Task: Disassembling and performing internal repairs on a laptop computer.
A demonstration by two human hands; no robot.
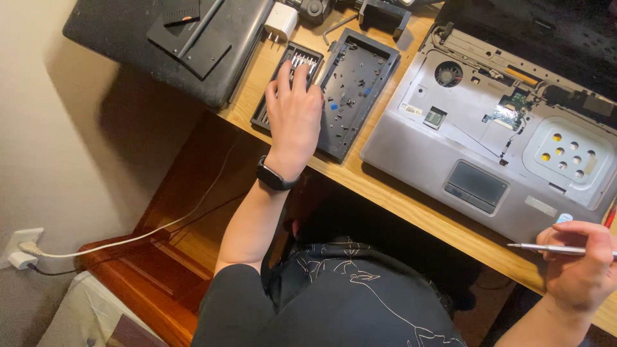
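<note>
At upper centre of the frame the left hand (294,112), a black band on its wrist, lies flat with fingers spread over the black plastic case of screwdriver bits (283,90), beside its open black lid tray (357,90) scattered with small screws. At lower right the right hand (581,260) pinches a slim silver metal screwdriver (546,248), tip pointing left, just below the opened grey laptop base (495,148) on the light wooden desk (398,199).
</note>
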